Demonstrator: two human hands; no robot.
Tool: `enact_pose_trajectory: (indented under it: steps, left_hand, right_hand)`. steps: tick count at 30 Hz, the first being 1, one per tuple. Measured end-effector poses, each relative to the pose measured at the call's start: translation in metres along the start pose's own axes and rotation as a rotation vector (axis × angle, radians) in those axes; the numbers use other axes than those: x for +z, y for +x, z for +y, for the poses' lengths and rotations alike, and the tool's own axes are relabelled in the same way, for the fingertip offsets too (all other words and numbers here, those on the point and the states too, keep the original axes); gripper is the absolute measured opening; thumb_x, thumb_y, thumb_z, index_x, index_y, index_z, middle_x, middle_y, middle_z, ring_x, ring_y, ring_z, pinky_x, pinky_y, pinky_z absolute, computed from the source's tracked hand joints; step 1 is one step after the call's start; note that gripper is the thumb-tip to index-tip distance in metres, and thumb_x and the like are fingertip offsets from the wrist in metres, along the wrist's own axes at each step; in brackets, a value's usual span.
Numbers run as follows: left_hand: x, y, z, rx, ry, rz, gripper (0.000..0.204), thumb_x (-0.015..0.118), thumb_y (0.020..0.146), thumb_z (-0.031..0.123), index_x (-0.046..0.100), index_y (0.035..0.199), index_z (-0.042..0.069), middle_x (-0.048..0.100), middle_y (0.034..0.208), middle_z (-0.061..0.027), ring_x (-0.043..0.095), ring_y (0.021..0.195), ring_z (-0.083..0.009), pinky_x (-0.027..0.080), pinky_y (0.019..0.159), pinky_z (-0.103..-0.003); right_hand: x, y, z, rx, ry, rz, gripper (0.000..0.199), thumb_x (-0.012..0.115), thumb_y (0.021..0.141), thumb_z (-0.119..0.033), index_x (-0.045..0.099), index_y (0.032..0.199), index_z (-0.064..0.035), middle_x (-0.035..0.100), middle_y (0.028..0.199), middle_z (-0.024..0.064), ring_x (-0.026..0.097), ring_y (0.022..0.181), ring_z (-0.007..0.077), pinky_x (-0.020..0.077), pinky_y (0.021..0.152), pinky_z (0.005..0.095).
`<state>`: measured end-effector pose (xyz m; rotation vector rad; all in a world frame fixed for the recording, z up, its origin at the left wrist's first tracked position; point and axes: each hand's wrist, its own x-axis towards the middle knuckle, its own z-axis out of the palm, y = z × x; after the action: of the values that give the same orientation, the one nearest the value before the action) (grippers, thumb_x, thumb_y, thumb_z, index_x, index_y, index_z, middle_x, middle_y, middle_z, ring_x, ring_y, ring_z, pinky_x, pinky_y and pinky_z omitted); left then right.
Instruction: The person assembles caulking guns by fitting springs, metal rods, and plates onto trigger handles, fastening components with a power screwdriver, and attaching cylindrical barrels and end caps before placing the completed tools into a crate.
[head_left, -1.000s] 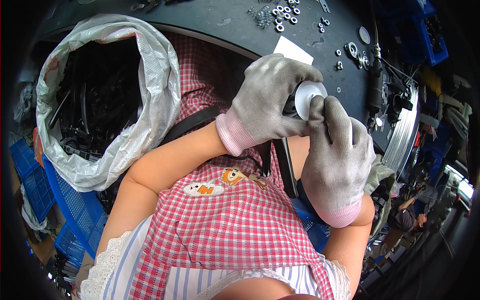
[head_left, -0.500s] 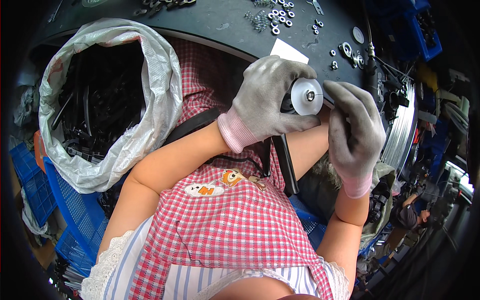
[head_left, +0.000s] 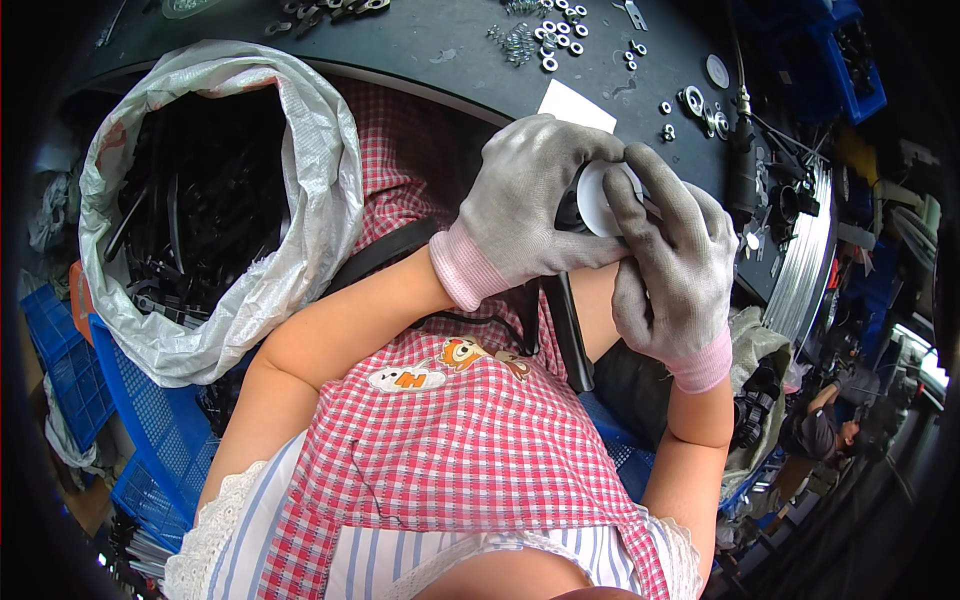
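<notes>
Disc (head_left: 597, 203), white and round, is gripped between two gloved hands in front of the person I'm watching. The left hand (head_left: 530, 195) curls round its rim, thumb on the near side and fingers on the far side, with a black part (head_left: 569, 212) tucked behind the disc. From the other side of the disc comes the right hand (head_left: 675, 265), fingers bent and fingertips over the white face; whether they pinch anything there, I can't tell from here. Just beyond the disc, a white card (head_left: 578, 106) shows at the edge of a dark workbench (head_left: 400, 45). Farther beyond the disc, small metal rings (head_left: 562, 28) lie scattered beside coiled springs (head_left: 515, 43). Past the right hand, well to the right of the disc, I see long silvery strips (head_left: 805, 260), and farther up on that side a blue bin (head_left: 865, 95). Well to the left of the disc, a white sack (head_left: 330, 160) gapes open with black pieces (head_left: 200, 210) inside. Nearer the wearer than the disc is a red checked apron (head_left: 450, 440)
</notes>
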<state>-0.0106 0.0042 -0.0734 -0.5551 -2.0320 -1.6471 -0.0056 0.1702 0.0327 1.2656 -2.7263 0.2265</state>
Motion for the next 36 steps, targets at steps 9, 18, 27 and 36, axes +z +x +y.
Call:
enact_pose_trajectory:
  steps: [9, 18, 27, 36]
  left_hand:
    - [-0.007, -0.012, -0.003, -0.041, 0.217, -0.084, 0.095, 0.086, 0.048, 0.026, 0.043, 0.130, 0.007, 0.059, 0.111, -0.0112, 0.055, 0.107, -0.0330, 0.039, 0.098, -0.044]
    - [-0.005, -0.012, -0.007, -0.005, 0.220, -0.076, 0.090, 0.087, 0.048, 0.028, 0.047, 0.125, 0.006, 0.058, 0.112, -0.0109, 0.054, 0.108, -0.0324, 0.040, 0.096, -0.043]
    - [-0.006, -0.016, -0.005, 0.004, 0.222, -0.053, 0.090, 0.088, 0.045, 0.031, 0.047, 0.122, 0.010, 0.058, 0.109, -0.0095, 0.056, 0.104, -0.0318, 0.042, 0.094, -0.047]
    - [0.000, -0.021, -0.006, 0.040, 0.253, 0.011, 0.095, 0.088, 0.046, 0.035, 0.045, 0.126, 0.009, 0.056, 0.114, -0.0111, 0.054, 0.106, -0.0342, 0.039, 0.096, -0.047]
  right_hand:
    - [0.035, -0.001, 0.019, 0.438, 0.762, 0.422, 0.038, 0.051, 0.089, -0.030, 0.060, 0.101, 0.0058, 0.063, 0.103, 0.0183, 0.064, 0.083, 0.0242, 0.0498, 0.077, 0.0343]
    - [0.037, 0.005, 0.014, 0.374, 0.842, 0.481, 0.082, 0.038, 0.087, -0.070, 0.056, 0.123, 0.0008, 0.048, 0.132, 0.0197, 0.056, 0.108, 0.0271, 0.0430, 0.093, 0.0387]
    - [0.040, -0.022, 0.035, 0.204, 0.773, 0.421, 0.060, 0.036, 0.096, -0.051, 0.062, 0.078, -0.0004, 0.063, 0.099, 0.0136, 0.058, 0.096, 0.0309, 0.0437, 0.087, 0.0364]
    - [0.119, -0.064, -0.073, 0.803, 1.948, -0.072, 0.044, 0.061, 0.089, -0.009, 0.047, 0.130, 0.0013, 0.058, 0.122, 0.0118, 0.056, 0.109, 0.0173, 0.0445, 0.092, 0.0298]
